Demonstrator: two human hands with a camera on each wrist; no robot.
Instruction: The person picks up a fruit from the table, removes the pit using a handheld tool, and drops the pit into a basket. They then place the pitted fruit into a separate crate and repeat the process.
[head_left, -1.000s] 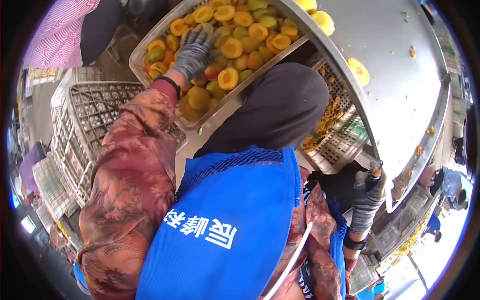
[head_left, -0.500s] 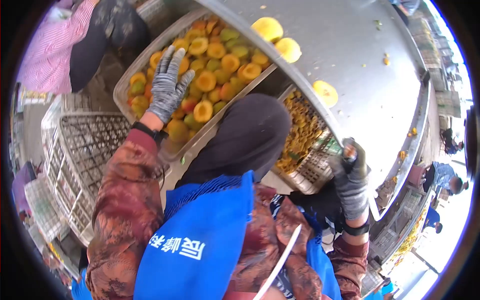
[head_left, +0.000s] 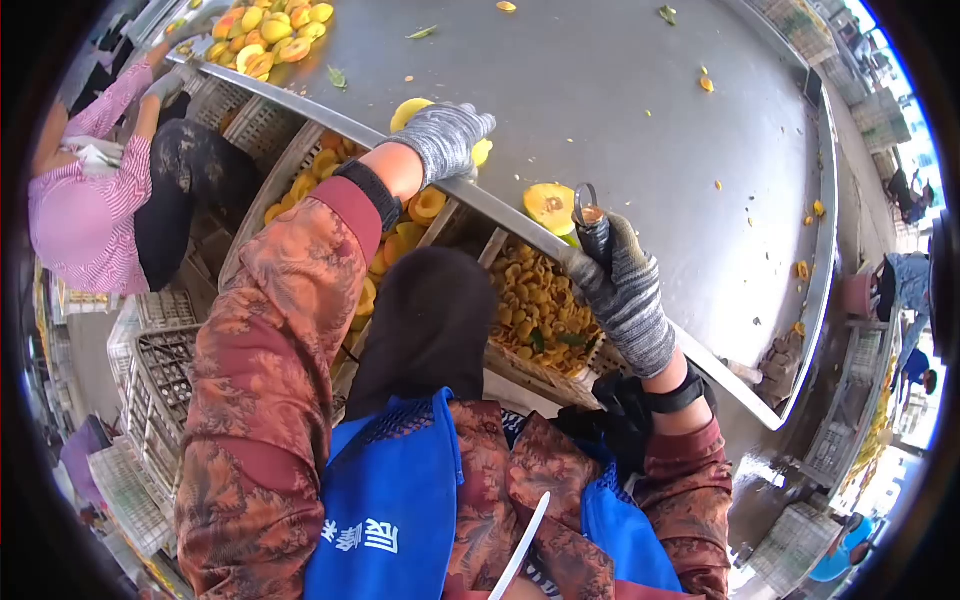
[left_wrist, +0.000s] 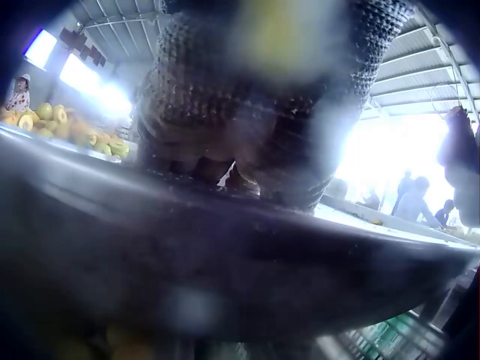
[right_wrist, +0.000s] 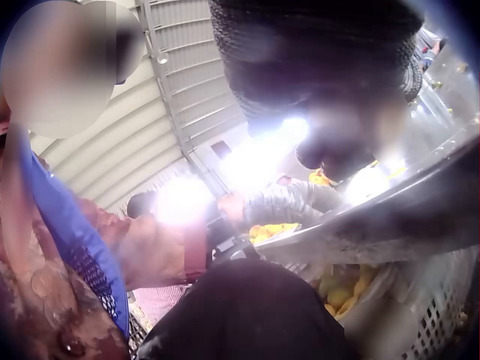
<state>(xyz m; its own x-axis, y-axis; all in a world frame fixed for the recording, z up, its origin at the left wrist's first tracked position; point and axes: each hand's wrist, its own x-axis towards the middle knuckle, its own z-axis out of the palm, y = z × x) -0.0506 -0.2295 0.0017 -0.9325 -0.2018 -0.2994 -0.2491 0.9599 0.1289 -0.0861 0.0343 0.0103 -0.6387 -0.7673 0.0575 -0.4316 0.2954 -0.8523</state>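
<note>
My gloved left hand (head_left: 445, 140) reaches over the near rim of the metal table (head_left: 640, 60). Its fingers bend down over a yellow peach half (head_left: 482, 152), mostly hidden below them; whether they grip it I cannot tell. Another peach half (head_left: 408, 112) lies just beyond that hand. In my gloved right hand (head_left: 628, 300), at the table edge, I hold a pitting tool with a dark handle (head_left: 596, 238) and a metal loop (head_left: 585, 203) pointing up. Beside the loop lies a larger cut peach half (head_left: 550, 207).
Under the table edge stand a crate of peach halves (head_left: 300, 190) and a crate of small yellow-brown pieces (head_left: 540, 310). A person in a pink striped top (head_left: 95, 220) sits at the left near a peach pile (head_left: 270, 35). Stacked crates (head_left: 165, 370) stand at lower left.
My left hand has left the crate of peach halves and moved over the table rim to the fruit there. The right hand stays at the edge with the tool. The head view has shifted.
</note>
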